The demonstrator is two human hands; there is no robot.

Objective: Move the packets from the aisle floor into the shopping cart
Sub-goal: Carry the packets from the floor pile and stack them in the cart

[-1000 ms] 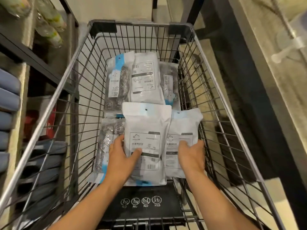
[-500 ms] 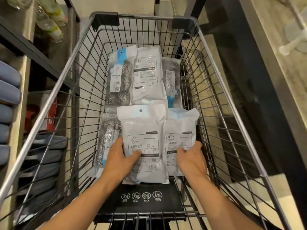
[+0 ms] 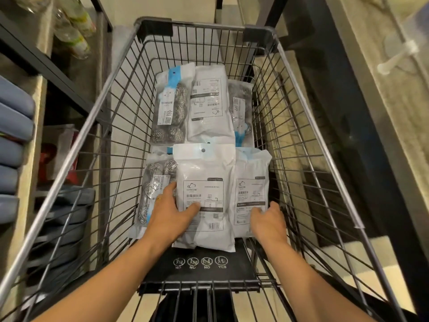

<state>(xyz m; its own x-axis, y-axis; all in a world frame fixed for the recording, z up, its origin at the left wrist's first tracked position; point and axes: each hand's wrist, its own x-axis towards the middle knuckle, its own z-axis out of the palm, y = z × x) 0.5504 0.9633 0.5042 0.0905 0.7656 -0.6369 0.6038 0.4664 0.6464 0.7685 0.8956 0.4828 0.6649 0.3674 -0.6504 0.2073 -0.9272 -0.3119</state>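
The white packet [image 3: 204, 194] lies flat in the shopping cart [image 3: 308, 126], at the middle of its near end, with its long axis running from the near edge toward the far edge and its hang-hole end pointed at the far edge. Its lower left part is held by the left hand [image 3: 170, 213], whose thumb is laid across the printed face while the fingers are curled along the left edge. A second white packet [image 3: 251, 191] is set just beside it on the right, parallel and partly tucked under it; its near right corner is touched by the right hand [image 3: 268, 223], whose fingers are bent over the packet's lower edge. A clear packet of steel scourers [image 3: 154, 189] lies at the left, partly beneath the left hand. Three more packets [image 3: 210, 105] are laid side by side along the far edge. A black flap [image 3: 202, 266] with printed signs closes the near end.
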